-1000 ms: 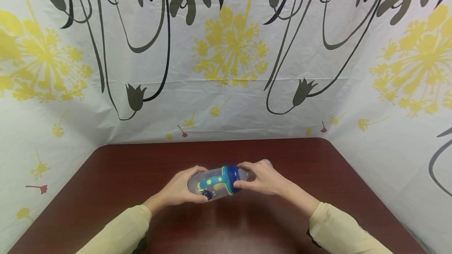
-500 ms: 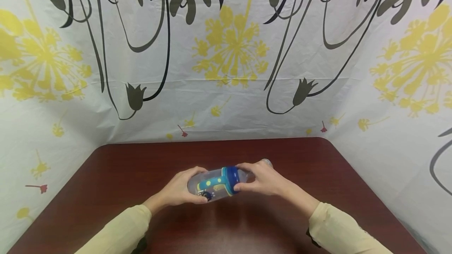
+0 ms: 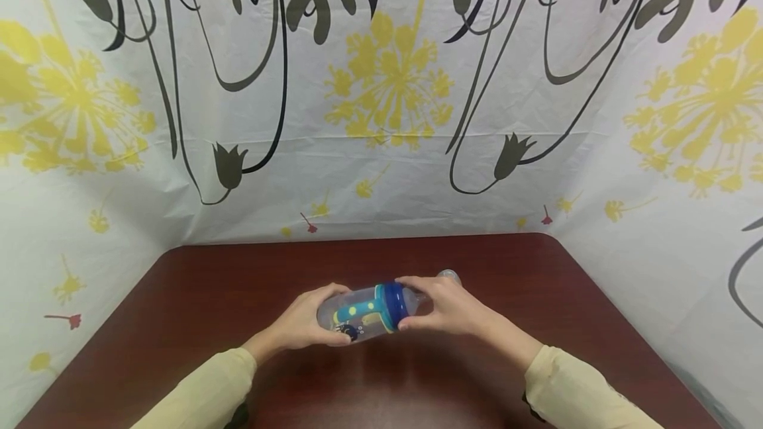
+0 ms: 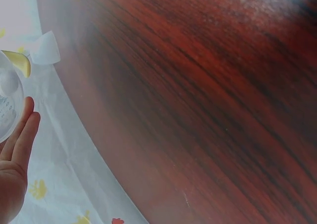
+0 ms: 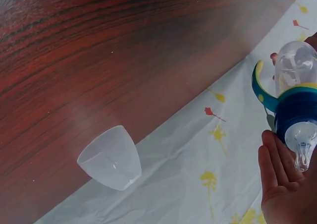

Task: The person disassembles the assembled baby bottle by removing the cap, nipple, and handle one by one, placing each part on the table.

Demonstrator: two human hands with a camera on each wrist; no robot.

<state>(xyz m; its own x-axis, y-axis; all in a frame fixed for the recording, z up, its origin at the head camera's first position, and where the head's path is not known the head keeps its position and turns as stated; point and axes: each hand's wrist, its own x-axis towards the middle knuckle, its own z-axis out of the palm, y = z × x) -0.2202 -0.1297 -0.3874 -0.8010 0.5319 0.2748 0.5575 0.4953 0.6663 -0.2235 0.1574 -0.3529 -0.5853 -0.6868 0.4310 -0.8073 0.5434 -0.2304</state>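
Observation:
A clear baby bottle (image 3: pixel 360 313) with a teal handle (image 5: pixel 262 92), a blue collar ring (image 3: pixel 395 306) and a clear nipple (image 5: pixel 300 142) is held lengthwise above the table in the head view, nipple end to the right. My left hand (image 3: pixel 304 316) grips the body near its base, thumb along the near side. Around the collar, my right hand (image 3: pixel 450 306) has its thumb at the near edge and fingers at the far edge. In the left wrist view only the bottle's round base (image 4: pixel 7 95) and part of the left hand show.
A translucent dome-shaped cap (image 5: pixel 111 158) stands on the dark red-brown wooden table (image 3: pixel 268 270), behind my right hand in the head view, mostly hidden there. A white patterned cloth (image 3: pixel 381 184) hangs along the table's back and sides.
My right hand has shifted slightly on the collar, its thumb moving a little lower and to the right. The left hand and the bottle stay nearly in place.

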